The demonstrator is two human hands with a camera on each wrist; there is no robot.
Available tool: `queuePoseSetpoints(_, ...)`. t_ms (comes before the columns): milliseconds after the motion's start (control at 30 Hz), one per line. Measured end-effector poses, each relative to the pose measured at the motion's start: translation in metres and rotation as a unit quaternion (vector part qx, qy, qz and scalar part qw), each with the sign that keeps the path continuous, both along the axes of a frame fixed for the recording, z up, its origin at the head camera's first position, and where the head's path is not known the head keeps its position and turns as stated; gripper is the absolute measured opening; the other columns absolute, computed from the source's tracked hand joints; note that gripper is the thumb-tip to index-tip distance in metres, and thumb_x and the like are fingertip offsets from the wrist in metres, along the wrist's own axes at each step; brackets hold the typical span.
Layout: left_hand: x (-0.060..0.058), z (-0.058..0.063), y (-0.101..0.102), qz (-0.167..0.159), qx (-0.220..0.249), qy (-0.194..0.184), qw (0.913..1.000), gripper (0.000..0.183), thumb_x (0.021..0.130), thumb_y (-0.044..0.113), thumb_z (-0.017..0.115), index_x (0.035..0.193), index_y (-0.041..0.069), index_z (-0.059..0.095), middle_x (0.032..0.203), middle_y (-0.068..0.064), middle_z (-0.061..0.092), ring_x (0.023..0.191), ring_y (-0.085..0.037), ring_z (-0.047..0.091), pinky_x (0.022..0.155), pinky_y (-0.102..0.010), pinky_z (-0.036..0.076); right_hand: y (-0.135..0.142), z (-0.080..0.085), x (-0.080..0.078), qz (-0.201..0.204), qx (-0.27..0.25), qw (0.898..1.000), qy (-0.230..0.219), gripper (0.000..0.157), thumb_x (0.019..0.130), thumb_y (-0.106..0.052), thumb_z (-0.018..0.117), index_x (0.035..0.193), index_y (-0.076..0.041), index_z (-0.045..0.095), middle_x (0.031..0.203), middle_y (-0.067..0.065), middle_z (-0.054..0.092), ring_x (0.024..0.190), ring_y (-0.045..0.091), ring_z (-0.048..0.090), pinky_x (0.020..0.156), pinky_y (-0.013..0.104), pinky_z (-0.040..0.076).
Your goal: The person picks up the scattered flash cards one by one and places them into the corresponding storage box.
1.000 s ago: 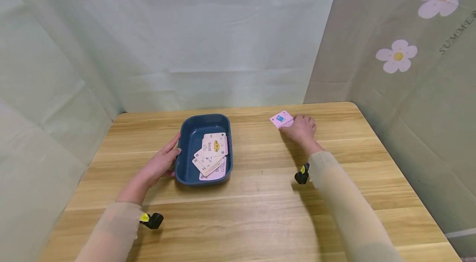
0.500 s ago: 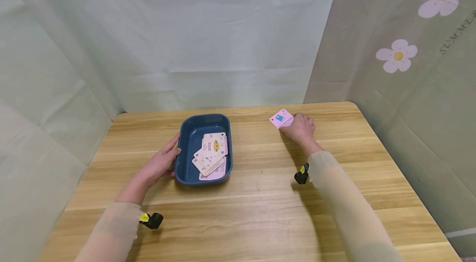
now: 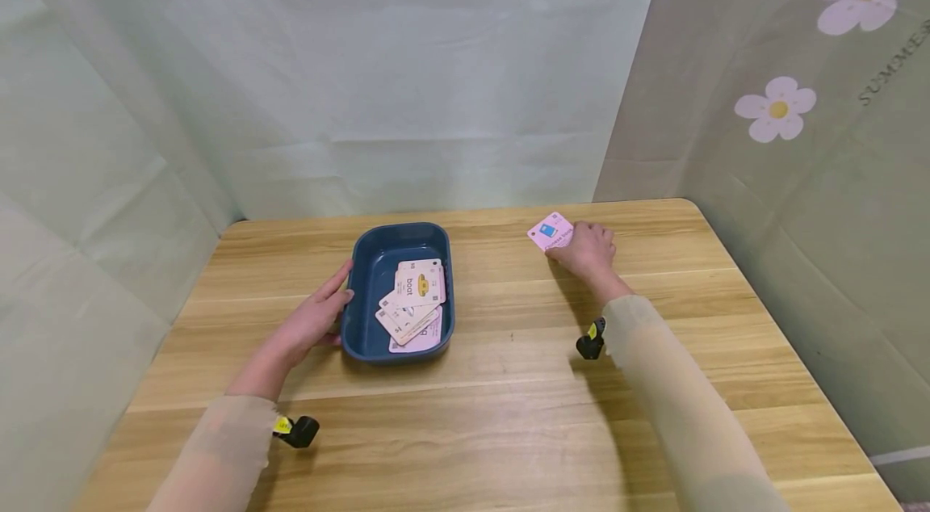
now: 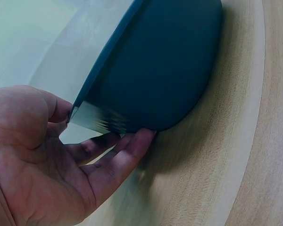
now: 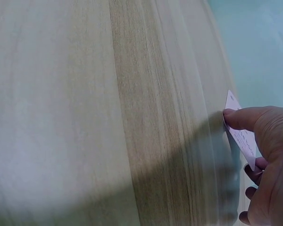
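Note:
A blue plastic tray point(image 3: 373, 274) stands on the table left of centre, several picture cards inside. Topmost is a card marked "boat" point(image 3: 419, 283) with a yellow drawing; the ones below overlap it partly hidden. At the tray's left side my left hand point(image 3: 311, 324) holds it, thumb at the rim and fingertips low against the outer wall point(image 4: 170, 66) in the left wrist view. Near the table's back edge my right hand point(image 3: 585, 252) pinches a pink card point(image 3: 550, 230) with a blue book picture. The right wrist view has this card point(image 5: 244, 141) tilted up off the tabletop.
The wooden table point(image 3: 501, 415) has its back edge close to a pale cloth curtain point(image 3: 436, 76). Another cloth with printed flowers point(image 3: 777, 110) hangs at the right. A small black camera point(image 3: 590, 340) sits at the right wrist, another point(image 3: 299, 431) at the left.
The pink card in my right hand has tipped up slightly, its far edge a little higher. The tray and my left hand have stayed in place.

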State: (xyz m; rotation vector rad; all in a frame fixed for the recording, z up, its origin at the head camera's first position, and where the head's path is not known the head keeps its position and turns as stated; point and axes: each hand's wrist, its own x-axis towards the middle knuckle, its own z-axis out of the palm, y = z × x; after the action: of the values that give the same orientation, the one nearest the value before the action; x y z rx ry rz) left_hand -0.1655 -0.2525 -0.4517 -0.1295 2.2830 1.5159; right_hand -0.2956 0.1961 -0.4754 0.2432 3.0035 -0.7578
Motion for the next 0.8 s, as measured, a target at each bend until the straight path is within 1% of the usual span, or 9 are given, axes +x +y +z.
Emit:
queuePoseSetpoints(233,0.0000,-0.0002,0.0006,0.000,-0.001,-0.002,1.0000,0.062,0.112,0.033,0.035,0.163,0.044,0.002,0.168,-0.023,0.008,0.117,-0.040,0.053,0.071,-0.038,0.055,0.0006,0.0014,0.0002,0.000,0.003,1.000,-0.006,0.076,0.085,-0.039,0.081,0.140,0.002,0.050,0.122,0.023,0.048,0.118,0.042,0.036,0.103,0.057,0.030)
queuePoseSetpoints(367,0.0000,-0.0003,0.0008,0.002,0.002,-0.003,1.0000,0.062,0.112,0.033,0.035,0.163,0.044,0.002,0.168,-0.023,0.010,0.117,-0.040,0.053,0.072,-0.039,0.055,-0.0001,0.0028,0.0015,-0.010,-0.010,1.000,0.005,0.075,0.085,-0.035,0.082,0.141,0.002,0.050,0.123,0.023,0.048,0.118,0.041,0.036,0.103,0.056,0.030)
queuePoseSetpoints(500,-0.0003,-0.0009,0.0004,0.002,0.003,-0.003,1.0000,0.062,0.112,0.033,0.034,0.163,0.045,0.002,0.168,-0.023,0.009,0.120,-0.042,0.051,0.073,-0.039,0.055,0.0002,0.0018,0.0002,-0.017,-0.020,1.000,0.017,0.076,0.087,-0.033,0.081,0.145,0.002,0.048,0.128,0.025,0.047,0.121,0.042,0.035,0.105,0.057,0.029)
queuePoseSetpoints(800,-0.0013,-0.0019,-0.0006,-0.001,0.008,-0.004,1.0000,0.062,0.112,0.033,0.034,0.163,0.044,0.002,0.169,-0.022,0.005,0.124,-0.044,0.047,0.074,-0.039,0.055,0.0042,0.0022,-0.0016,-0.018,-0.029,0.999,0.042,0.054,0.099,-0.029,0.066,0.143,0.001,0.053,0.135,0.024,0.048,0.126,0.043,0.034,0.108,0.058,0.025)
